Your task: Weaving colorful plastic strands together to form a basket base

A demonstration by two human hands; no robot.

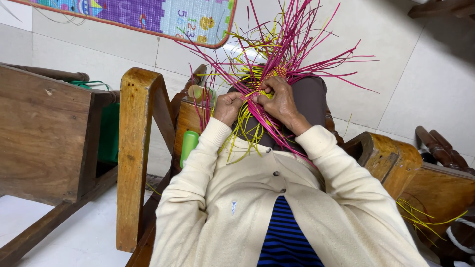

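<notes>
Head camera, looking down at a seated person in a cream cardigan (257, 207). On the lap lies a half-woven piece (269, 81) of pink and yellow strips fanning far outward. The left hand (228, 106) is clenched on yellow strips; the right hand (278, 99) pinches the weave. A wooden armrest (134, 148) stands left.

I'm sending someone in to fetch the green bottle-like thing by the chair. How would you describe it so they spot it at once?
Start at the wooden chair the person sits in and look just inside its arm, below the left hand. A smooth, bright green cylinder stands there beside the cream sleeve. Unlike the thin pink and yellow weaving strips, it is thick, rounded and plain green.
</notes>
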